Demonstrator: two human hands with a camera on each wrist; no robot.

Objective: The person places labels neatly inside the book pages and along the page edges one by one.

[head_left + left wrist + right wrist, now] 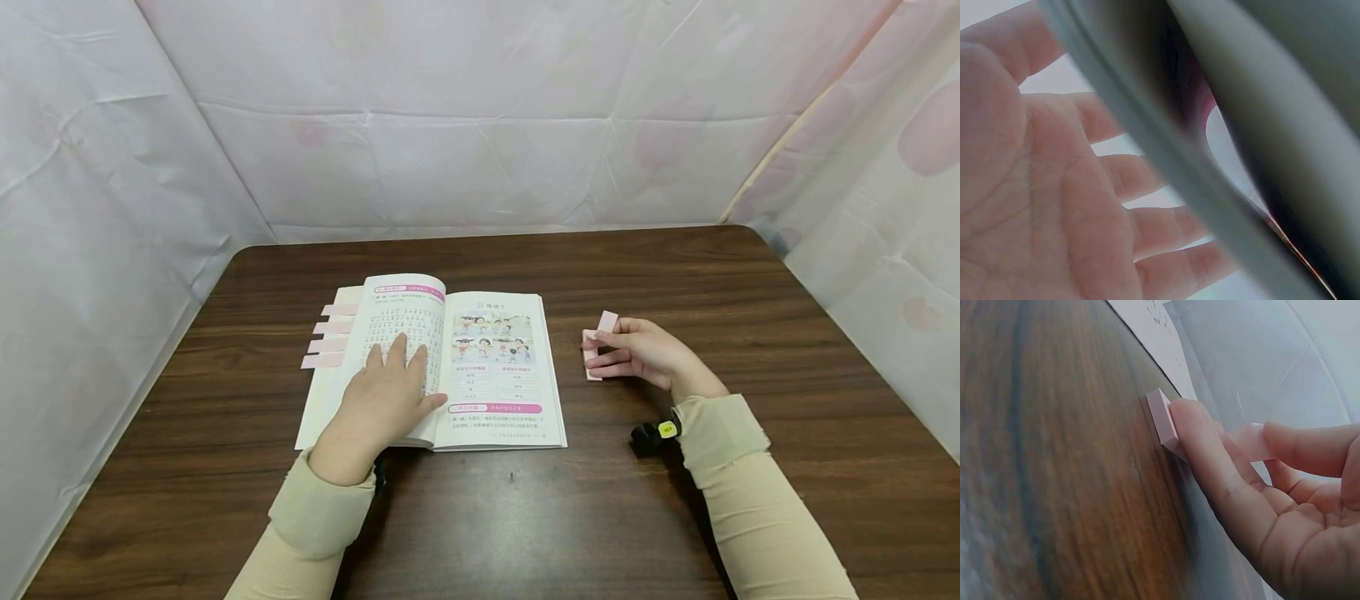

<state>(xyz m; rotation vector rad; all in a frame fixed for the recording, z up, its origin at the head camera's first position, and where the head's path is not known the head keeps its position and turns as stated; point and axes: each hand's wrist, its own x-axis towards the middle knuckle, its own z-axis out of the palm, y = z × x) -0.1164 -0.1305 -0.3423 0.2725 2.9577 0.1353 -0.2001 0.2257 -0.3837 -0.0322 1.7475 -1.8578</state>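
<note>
An open book (pixel 498 383) with text and cartoon pictures lies on the table. My left hand (pixel 381 400) rests on its left page with fingers spread and nearly straight; the left wrist view catches the palm (pixel 1041 206) beside the curved page edges (pixel 1147 150). Several pink sticky tabs (pixel 330 344) stick out past the book's left side. To the right of the book, my right hand (pixel 654 350) pinches a small pink sticky note (pixel 607 322) between thumb and finger. Its other fingers touch a pink sticky-note pad (pixel 592 362), also seen in the right wrist view as a thin block (pixel 1162 417).
The dark wood-grain table (pixel 510 525) has rounded far corners. A pale curtain (pixel 480 125) with pink spots surrounds its back and sides. A black strap device with a yellow label (pixel 666 429) sits at the right wrist.
</note>
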